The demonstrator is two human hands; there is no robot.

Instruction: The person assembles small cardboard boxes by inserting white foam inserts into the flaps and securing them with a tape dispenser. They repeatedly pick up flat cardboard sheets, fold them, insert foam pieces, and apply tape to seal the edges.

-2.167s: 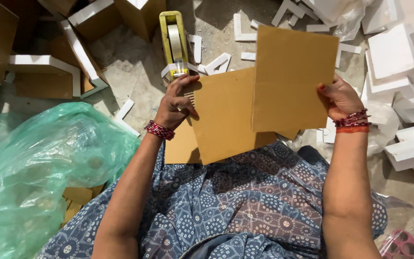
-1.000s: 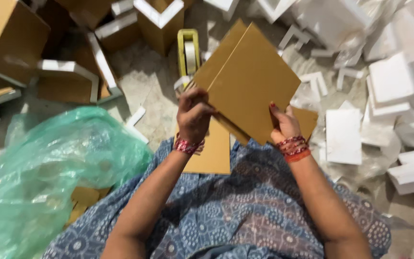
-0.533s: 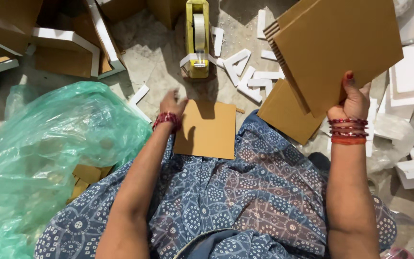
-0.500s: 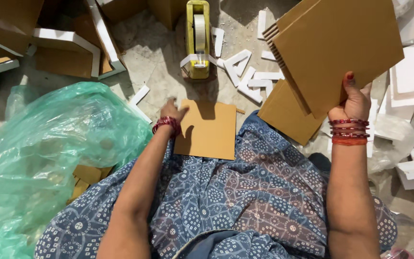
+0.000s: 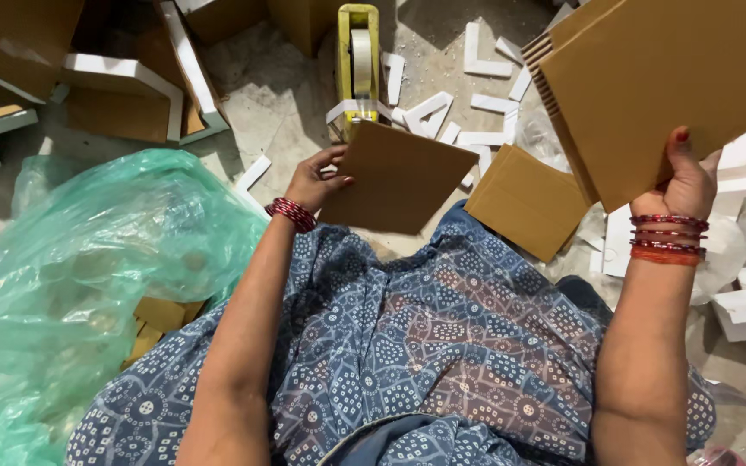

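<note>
Hands, both occupied: right hand (image 5: 688,177) clamps a thick stack of brown corrugated cardboard sheets (image 5: 666,82), raised well right of the yellow tape dispenser (image 5: 358,65); left hand (image 5: 317,177) pinches one single brown cardboard square (image 5: 397,177) by its left edge, just below that dispenser. Another brown cardboard piece (image 5: 527,200) lies on the floor, below and right of the dispenser. Judged by this layout, one sheet is separated and most sheets remain stacked. White foam strips (image 5: 442,121) litter the floor beside the dispenser; a green plastic bag (image 5: 88,276) bulges well below-left of it.
</note>
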